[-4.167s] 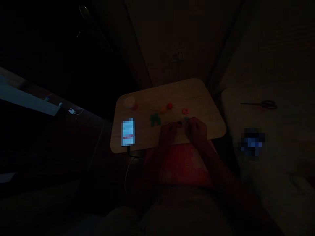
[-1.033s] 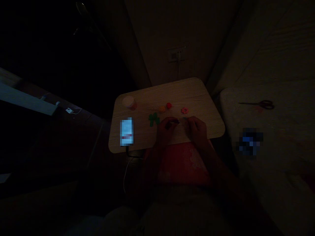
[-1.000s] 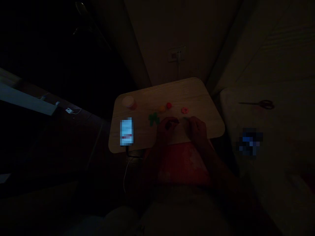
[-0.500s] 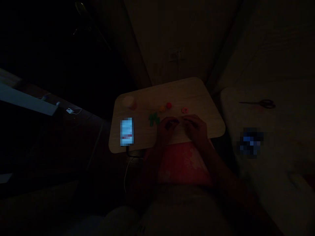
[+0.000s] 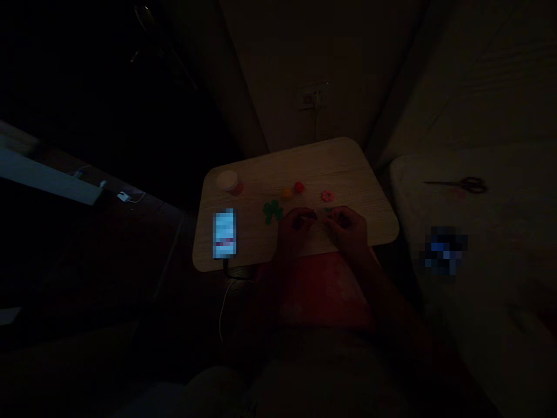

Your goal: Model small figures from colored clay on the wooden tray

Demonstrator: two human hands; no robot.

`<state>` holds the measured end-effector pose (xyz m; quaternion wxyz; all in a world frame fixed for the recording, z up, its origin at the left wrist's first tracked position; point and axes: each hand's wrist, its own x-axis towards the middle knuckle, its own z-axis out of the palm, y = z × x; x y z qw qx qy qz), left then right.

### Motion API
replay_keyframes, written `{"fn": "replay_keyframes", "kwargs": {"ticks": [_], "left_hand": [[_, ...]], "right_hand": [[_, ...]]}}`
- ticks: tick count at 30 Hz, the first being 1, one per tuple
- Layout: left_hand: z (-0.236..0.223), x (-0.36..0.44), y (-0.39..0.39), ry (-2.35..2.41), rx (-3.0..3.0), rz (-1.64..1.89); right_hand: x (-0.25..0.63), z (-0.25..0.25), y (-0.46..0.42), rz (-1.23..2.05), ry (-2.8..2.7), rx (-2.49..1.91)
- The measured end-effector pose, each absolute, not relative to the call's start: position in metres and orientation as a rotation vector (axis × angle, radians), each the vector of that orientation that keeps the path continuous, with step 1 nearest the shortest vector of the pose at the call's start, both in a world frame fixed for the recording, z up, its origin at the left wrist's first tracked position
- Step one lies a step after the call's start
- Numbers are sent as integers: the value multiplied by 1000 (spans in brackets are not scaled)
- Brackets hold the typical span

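Over the near right part of a small wooden table (image 5: 256,249), my left hand (image 5: 296,225) and my right hand (image 5: 349,226) face each other with a small gap between them. The fingers of both are curled in a pinch. At the right fingertips there is a hint of something small and greenish, too dark to name; what the left fingers hold is hidden. Just left of my left hand lies a green clover-shaped piece (image 5: 272,212). Beyond the hands are an orange lump (image 5: 286,193), a red ball (image 5: 299,187) and a pink flower-shaped ring (image 5: 327,196).
A lidded tub (image 5: 228,182) stands at the table's back left. Before it lies a lit phone (image 5: 224,233) with a cable off the near edge. Scissors (image 5: 467,184) and a blurred dark object (image 5: 444,251) rest on the pale surface at right. The room is very dark.
My right hand's fingers have curled in more, and a small greenish bit now shows by its fingertips. My left hand has barely shifted. The table things stay in place.
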<state>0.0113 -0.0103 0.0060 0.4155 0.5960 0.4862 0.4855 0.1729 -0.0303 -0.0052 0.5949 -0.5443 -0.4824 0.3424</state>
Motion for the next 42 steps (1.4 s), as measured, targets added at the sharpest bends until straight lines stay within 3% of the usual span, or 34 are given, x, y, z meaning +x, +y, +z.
{"fn": "replay_keyframes", "kwargs": {"ticks": [42], "left_hand": [[0, 8, -9, 1242, 1514, 1183]], "right_hand": [[174, -2, -32, 799, -1194, -1193]]}}
